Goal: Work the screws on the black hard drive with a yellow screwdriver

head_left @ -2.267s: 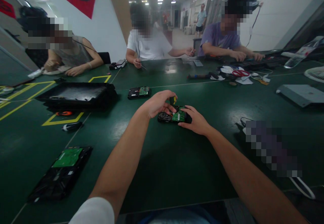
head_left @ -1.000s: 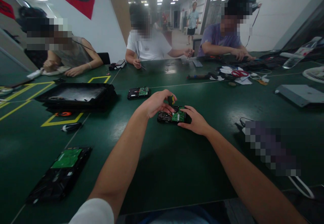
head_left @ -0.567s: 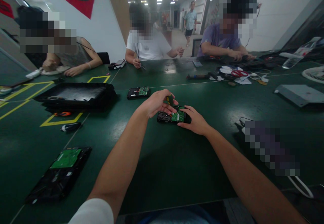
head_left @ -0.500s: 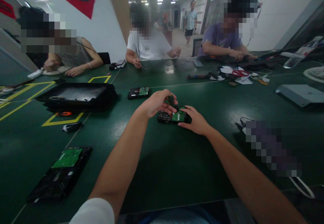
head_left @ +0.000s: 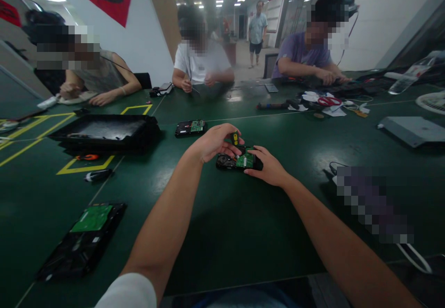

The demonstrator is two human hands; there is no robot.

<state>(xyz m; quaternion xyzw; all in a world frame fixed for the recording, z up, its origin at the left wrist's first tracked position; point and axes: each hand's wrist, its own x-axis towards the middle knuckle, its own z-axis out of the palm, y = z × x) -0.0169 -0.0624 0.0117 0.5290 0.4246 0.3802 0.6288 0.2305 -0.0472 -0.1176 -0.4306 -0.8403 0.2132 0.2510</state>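
A hard drive with a green circuit board (head_left: 245, 160) lies at the middle of the green table. My left hand (head_left: 222, 142) is bent over it, fingers closed round a small screwdriver with a yellow and black handle (head_left: 235, 137); the tool's tip is hidden. My right hand (head_left: 267, 165) grips the drive's right end, thumb at the near edge and fingers at the far edge. Another drive (head_left: 190, 128) lies beyond my left wrist. A third, larger-looking drive (head_left: 83, 240) rests at the lower left.
A black tray (head_left: 104, 129) and a dark marker-like object (head_left: 98, 175) are on the left. On the right are a grey box (head_left: 413, 129), a blurred-out long object (head_left: 373, 201), and cables with papers (head_left: 328, 101). Three people sit across the table; another walks behind.
The screwdriver handle has turned, showing more yellow. My hands stay in nearly the same place. Across the table, the middle person's raised hand has come down and inward, and the walking person is nearer.
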